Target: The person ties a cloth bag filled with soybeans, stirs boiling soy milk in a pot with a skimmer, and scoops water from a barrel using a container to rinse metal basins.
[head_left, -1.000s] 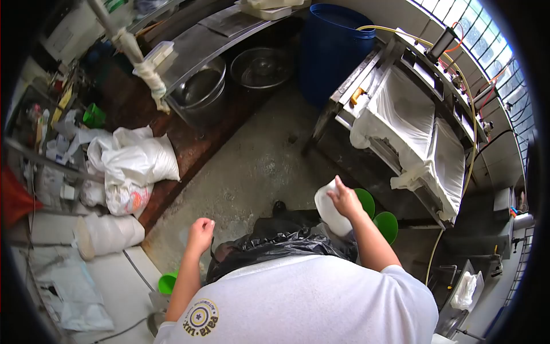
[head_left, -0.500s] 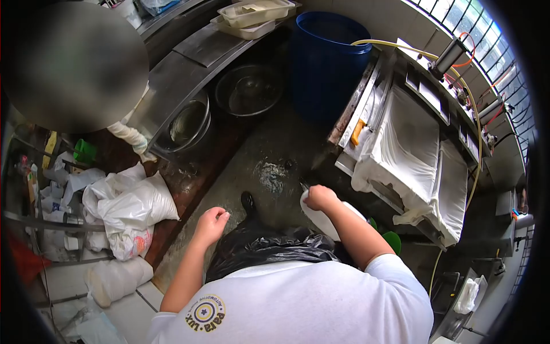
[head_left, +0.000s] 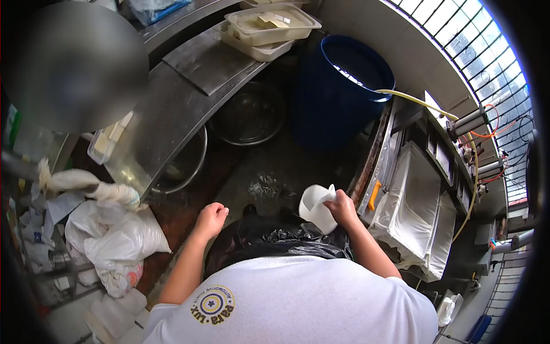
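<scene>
My right hand (head_left: 342, 208) is closed on the rim or handle of a white plastic jug (head_left: 318, 213), in front of my body. The jug is tilted, and its wide mouth faces up and away from me; what it holds, if anything, cannot be made out. My left hand (head_left: 212, 219) hangs by my left side with its fingers loosely curled, and nothing shows in them. A black plastic apron (head_left: 275, 246) covers my front below the white shirt. To the right of the jug are a draped white cloth (head_left: 404, 198) and an orange-handled tool (head_left: 374, 195).
A blue barrel (head_left: 326, 109) with liquid and a yellow hose (head_left: 418, 102) stands ahead. Left of it are a steel counter (head_left: 177, 94), plastic trays (head_left: 269, 34) and metal basins (head_left: 246, 117). White sacks (head_left: 112, 241) lie at left. Pneumatic cylinders (head_left: 467, 123) line the right.
My right hand has lifted the jug from beside my right thigh and turned it, so its mouth now shows. The view has shifted, while my left hand stays curled.
</scene>
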